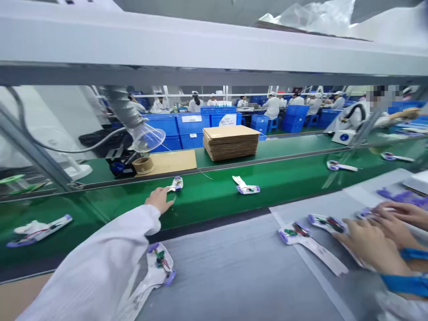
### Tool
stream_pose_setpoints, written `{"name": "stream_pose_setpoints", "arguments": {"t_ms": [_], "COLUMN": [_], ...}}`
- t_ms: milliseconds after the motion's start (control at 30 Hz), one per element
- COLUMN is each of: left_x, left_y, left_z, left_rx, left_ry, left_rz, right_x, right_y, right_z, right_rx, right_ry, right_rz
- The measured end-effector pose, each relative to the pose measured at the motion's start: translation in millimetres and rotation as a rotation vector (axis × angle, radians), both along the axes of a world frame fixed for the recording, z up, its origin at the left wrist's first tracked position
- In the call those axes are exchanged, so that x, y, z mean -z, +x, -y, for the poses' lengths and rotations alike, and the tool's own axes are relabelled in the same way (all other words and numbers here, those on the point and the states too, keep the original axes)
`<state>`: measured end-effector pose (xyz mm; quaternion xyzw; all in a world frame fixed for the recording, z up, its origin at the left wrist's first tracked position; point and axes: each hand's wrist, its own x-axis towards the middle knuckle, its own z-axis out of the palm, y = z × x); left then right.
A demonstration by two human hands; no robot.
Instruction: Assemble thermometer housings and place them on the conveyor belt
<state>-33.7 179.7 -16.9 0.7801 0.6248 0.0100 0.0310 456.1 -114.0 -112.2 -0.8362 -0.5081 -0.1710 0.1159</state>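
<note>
My left hand (160,199), in a white sleeve, reaches over the green conveyor belt. Its fingertips are at the handle end of a small white-and-purple handheld device shell (177,183), the thumb held apart below. Beneath my forearm, another opened device shell (160,263) with a green circuit board and red wires lies on the grey work surface. My right hand is not in view. At the right, a co-worker's hands (371,243) with blue wristbands work at a similar device shell (326,222). One more shell (297,234) lies beside them.
More shells (247,188) ride the belt (214,203). Behind it are stacked cardboard sheets (230,142), a tape roll (143,165) and an extraction hose (120,107) with a clear cone. A white shelf beam (214,49) crosses overhead. Purple parts (401,196) lie at the right.
</note>
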Motion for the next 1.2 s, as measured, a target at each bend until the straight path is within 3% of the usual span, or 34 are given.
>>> {"name": "stream_pose_setpoints", "arguments": {"t_ms": [100, 233, 300, 400, 500, 633, 767, 867, 967, 1067, 1133, 1200], "left_x": [15.9, 35.6, 39.7, 36.8, 24.9, 6.4, 3.5, 9.1, -1.0, -27.3, -37.4, -31.1], "left_y": [-8, -6, -4, -4, -18, -68, -124, -141, -130, -94, -62, -28], "left_z": [-32, -44, -40, -23, 6, 73, 167, 227, 254, 252, 246, 242], "left_rx": [-0.107, -0.150, -0.128, -0.092, -0.108, -0.185, -0.311, -0.398, -0.370, -0.147, 0.102, 0.348], "left_ry": [0.019, 0.058, 0.078, 0.098, 0.089, 0.085, 0.069, 0.033, 0.127, 0.215, -0.111, -0.701], "left_rz": [-0.066, -0.103, -0.103, -0.090, -0.073, -0.073, -0.117, -0.152, -0.122, 0.257, 0.612, 0.847], "right_x": [-20.1, -40.9, -38.3, -24.5, -12.2, -9.9, -24.1, -44.7, -73.6, -104.1, -120.1, -130.4], "right_y": [-22, -71, -91, -114, -129, -138, -149, -175, -214, -256, -278, -291], "right_z": [-65, -168, -203, -227, -221, -188, -157, -136, -111, -84, -69, -60], "right_rx": [-0.149, -0.275, -0.289, -0.272, -0.240, -0.338, -0.548, -0.863, -1.245, -1.518, -1.672, -1.756], "right_ry": [-0.047, -0.297, -0.377, -0.445, -0.488, -0.518, -0.505, -0.359, -0.164, -0.094, -0.070, -0.040], "right_rz": [0.075, -0.009, -0.028, -0.041, -0.045, -0.078, -0.141, -0.133, 0.007, 0.223, 0.363, 0.447]}}
